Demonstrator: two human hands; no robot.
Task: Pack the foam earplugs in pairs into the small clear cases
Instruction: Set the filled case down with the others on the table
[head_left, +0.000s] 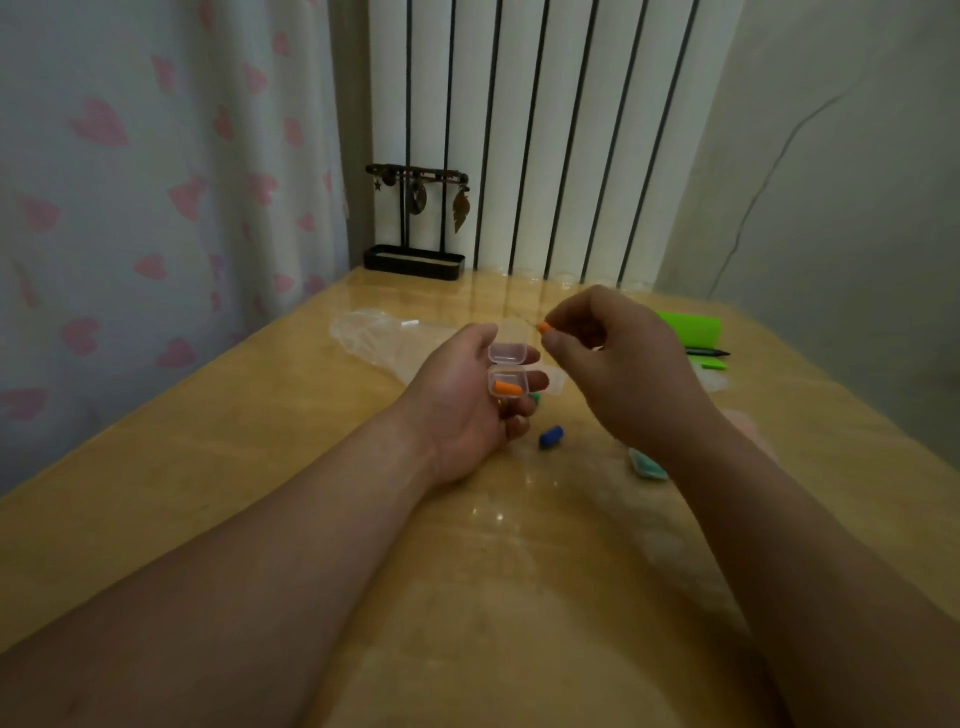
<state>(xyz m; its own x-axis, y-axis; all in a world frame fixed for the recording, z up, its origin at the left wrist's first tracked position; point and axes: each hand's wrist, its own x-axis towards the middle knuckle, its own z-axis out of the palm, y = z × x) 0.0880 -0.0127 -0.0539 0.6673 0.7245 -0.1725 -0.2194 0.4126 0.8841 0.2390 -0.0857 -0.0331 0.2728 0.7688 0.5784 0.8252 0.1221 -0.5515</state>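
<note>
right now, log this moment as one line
left hand: holds open clear case, one orange earplug inside | right hand: pinches second orange earplug beside case | blue earplug: on table

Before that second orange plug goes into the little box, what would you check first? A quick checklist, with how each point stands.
1. Lid of the clear case open: ok.
2. The left hand holds the clear case: ok.
3. The first orange earplug lies in the base: ok.
4. The right hand pinches the second orange earplug, same colour: ok.
5. Room beside the first one: cannot tell.
6. A partner in view for the blue earplug on the table: not ok.
</note>
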